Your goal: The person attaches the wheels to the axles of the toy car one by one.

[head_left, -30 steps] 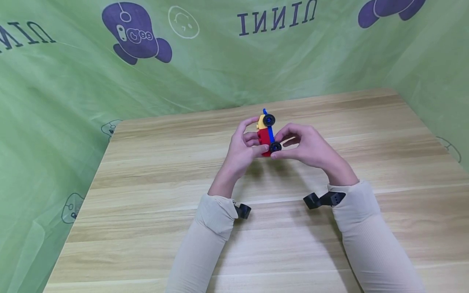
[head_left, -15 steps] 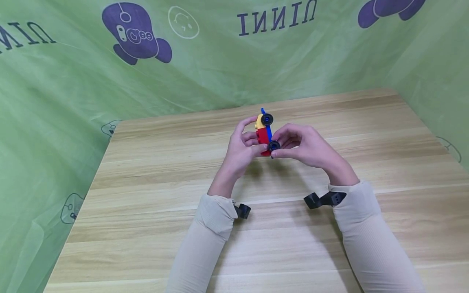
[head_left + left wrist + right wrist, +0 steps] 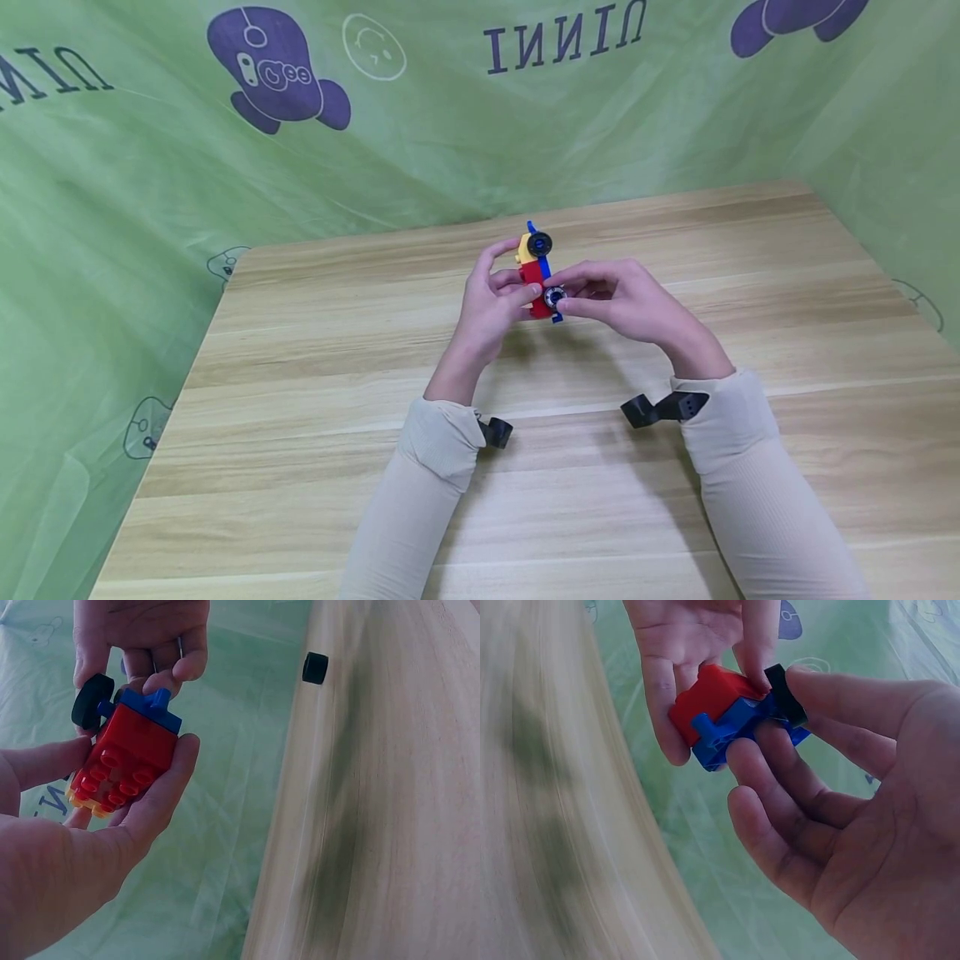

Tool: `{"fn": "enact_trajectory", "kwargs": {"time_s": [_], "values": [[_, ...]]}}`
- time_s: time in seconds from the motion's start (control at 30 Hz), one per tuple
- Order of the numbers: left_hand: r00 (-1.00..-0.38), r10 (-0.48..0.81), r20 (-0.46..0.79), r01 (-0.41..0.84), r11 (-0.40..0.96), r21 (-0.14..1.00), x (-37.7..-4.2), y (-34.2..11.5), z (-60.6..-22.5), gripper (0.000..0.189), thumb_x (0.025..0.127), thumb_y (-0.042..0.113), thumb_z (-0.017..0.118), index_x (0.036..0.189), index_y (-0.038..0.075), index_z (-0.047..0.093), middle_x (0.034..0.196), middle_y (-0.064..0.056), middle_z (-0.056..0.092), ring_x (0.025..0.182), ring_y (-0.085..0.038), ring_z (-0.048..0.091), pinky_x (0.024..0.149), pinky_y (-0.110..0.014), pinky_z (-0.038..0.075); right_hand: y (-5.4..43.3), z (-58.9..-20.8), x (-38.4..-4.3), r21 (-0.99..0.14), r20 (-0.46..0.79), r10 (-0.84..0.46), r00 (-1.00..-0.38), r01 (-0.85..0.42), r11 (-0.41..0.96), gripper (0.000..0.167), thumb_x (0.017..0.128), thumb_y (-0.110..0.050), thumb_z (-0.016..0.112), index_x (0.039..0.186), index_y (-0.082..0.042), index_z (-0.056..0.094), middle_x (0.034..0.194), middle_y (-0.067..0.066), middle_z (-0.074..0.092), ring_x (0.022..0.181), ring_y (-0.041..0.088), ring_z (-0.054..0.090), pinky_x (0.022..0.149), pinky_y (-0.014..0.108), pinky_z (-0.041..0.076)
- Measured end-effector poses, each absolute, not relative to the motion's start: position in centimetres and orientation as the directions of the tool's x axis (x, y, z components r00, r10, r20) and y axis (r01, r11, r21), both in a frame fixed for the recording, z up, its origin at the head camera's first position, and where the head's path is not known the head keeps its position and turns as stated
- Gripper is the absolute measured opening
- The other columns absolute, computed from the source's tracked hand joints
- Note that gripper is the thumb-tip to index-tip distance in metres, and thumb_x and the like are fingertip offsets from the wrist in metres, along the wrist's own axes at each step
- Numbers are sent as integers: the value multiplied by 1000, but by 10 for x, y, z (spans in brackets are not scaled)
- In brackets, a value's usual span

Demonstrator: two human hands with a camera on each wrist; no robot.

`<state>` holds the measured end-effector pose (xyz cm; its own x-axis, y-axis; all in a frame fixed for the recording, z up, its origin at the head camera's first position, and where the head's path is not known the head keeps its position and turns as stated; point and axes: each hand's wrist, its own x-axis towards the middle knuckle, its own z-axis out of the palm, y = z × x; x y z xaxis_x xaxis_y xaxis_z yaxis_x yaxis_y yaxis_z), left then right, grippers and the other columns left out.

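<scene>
A toy car made of building bricks is held in the air above the table, one end up. It has a red brick (image 3: pixel 531 275), a yellow brick (image 3: pixel 525 248) and a blue base (image 3: pixel 742 716). My left hand (image 3: pixel 483 312) grips the red brick between thumb and fingers. My right hand (image 3: pixel 637 304) pinches a black wheel (image 3: pixel 91 701) at the lower end. That wheel stands at a slant beside a blue axle peg (image 3: pixel 106 709); whether it still sits on the peg I cannot tell. Another black wheel (image 3: pixel 539 243) is on the upper end. The car's far side is hidden.
Below the hands lies a wood-grain table (image 3: pixel 300 467). Green printed cloth (image 3: pixel 435 158) hangs behind and at both sides. Black wrist cameras (image 3: pixel 637 411) sit at both cuffs. A small black piece (image 3: pixel 315 667) shows in the left wrist view, its kind unclear.
The car has moved slightly left in the left hand's grip. Its lower wheel has turned and shows a paler face, with the right fingers following it. Both arms are nearly still.
</scene>
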<state>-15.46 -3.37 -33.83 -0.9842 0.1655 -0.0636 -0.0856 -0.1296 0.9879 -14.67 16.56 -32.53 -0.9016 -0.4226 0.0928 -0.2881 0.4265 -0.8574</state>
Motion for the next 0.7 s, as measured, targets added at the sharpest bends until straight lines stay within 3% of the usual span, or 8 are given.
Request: {"fn": "enact_trajectory", "kwargs": {"time_s": [0.33,0.57,0.7], "values": [[-986,157,-58,-88,-190,978,-155,-31,-340,58,93,-11,60,142,17,47,104,-18,65,88,-19,68,79,-46,62,162,-325,-146,-863,81,-380,-921,-255,437,25,97,-24,70,119,-12,74,110,9,76,90,21,70,78,24,54],[-988,143,-57,-84,-190,978,-154,-31,-338,54,95,-8,61,141,18,48,107,-20,66,90,-20,69,78,-47,62,157,-326,-147,-875,60,-349,-935,-218,433,28,93,-17,74,116,-2,67,95,12,69,82,17,67,73,21,53],[-989,141,-49,-75,-190,979,-154,-32,-338,54,95,-7,61,141,17,49,105,-19,66,89,-19,68,78,-47,62,155,-325,-146,-888,1,-333,-943,-154,434,33,94,-19,73,119,0,63,97,13,70,84,20,68,74,24,54]]}}
